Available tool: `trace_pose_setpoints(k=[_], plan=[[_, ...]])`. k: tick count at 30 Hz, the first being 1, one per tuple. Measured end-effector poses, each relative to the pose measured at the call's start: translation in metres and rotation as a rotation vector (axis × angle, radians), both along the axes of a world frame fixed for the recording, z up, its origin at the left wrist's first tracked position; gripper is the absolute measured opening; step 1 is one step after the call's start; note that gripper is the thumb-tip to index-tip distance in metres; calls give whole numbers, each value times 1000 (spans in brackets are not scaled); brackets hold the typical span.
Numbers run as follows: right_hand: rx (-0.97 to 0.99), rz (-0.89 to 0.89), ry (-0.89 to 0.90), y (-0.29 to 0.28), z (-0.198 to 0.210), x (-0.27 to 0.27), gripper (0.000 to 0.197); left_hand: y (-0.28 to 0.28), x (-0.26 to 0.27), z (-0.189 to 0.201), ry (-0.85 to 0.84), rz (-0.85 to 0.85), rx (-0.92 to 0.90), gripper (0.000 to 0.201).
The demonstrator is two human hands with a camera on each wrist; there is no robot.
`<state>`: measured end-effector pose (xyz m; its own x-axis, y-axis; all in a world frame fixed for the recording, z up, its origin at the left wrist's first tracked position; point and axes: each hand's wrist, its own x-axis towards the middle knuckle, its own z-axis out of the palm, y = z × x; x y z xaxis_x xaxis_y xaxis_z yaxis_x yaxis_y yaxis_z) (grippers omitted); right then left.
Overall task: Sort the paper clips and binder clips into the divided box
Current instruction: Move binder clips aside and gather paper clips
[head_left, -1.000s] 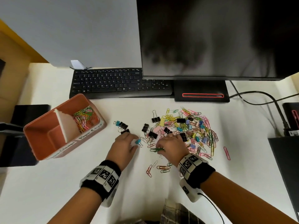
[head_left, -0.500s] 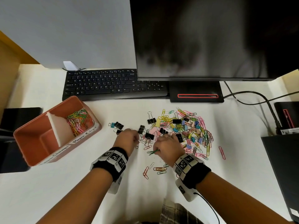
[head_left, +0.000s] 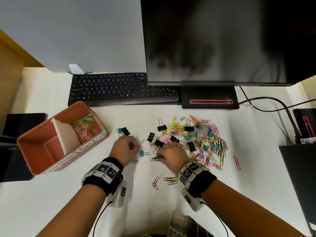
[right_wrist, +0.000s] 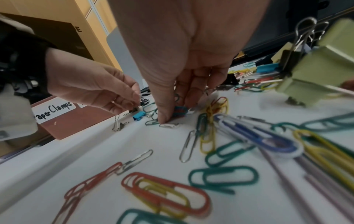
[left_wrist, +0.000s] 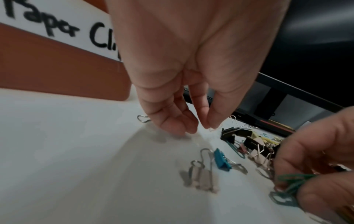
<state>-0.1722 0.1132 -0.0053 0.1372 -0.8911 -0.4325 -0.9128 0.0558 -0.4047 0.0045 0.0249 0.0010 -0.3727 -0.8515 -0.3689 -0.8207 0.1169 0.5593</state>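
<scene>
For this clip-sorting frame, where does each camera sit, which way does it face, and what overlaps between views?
Head: above the desk, looking down at the divided box, clip pile, both forearms.
Left wrist: under the left hand, facing along its fingers toward the box label; right hand intrudes.
Right wrist: under the right hand, low over paper clips; left hand alongside.
Shared: the blue binder clip shows in all three.
</scene>
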Motion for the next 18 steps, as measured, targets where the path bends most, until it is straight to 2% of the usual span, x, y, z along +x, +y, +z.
trace_pose_setpoints(k=[3, 6, 8, 10, 15, 18], plan=[[5, -12, -11, -3, 0, 1, 20, -1, 7, -7, -90, -77, 28, 23], [9, 3, -20, -3, 1, 1, 18, 1, 6, -7, -112, -126, 16, 8], [7, -15, -36, -3, 2, 0, 16, 2, 3, -9, -89, -120, 4, 25], [16, -56, -55, -3, 4, 0, 18, 1, -3, -11, -83, -100, -1, 28], [78, -79, -48, -3, 3, 3, 22, 0, -14, -10, -82, -58, 87, 11], [68, -73, -56, -2, 2, 2, 21, -1, -11, -10, -82, -74, 115, 8]])
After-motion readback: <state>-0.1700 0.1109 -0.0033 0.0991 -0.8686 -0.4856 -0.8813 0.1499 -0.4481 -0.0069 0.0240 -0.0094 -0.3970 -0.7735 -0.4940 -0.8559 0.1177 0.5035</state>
